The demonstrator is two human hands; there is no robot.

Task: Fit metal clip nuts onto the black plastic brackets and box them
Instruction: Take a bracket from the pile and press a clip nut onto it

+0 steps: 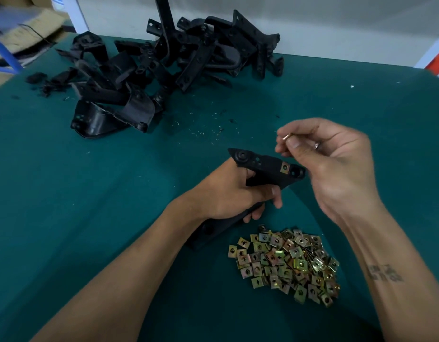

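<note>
My left hand grips a black plastic bracket at the table's middle, its flat face turned up. One brass-coloured clip nut sits on the bracket's right end. Just above that end, my right hand pinches another clip nut between thumb and fingertips, clear of the bracket. A heap of loose clip nuts lies on the green cloth near me, below both hands.
A tangled pile of black brackets covers the far left and centre of the green table. Small black scraps and metal slivers lie scattered around it. Cardboard and a blue frame stand beyond the far left edge.
</note>
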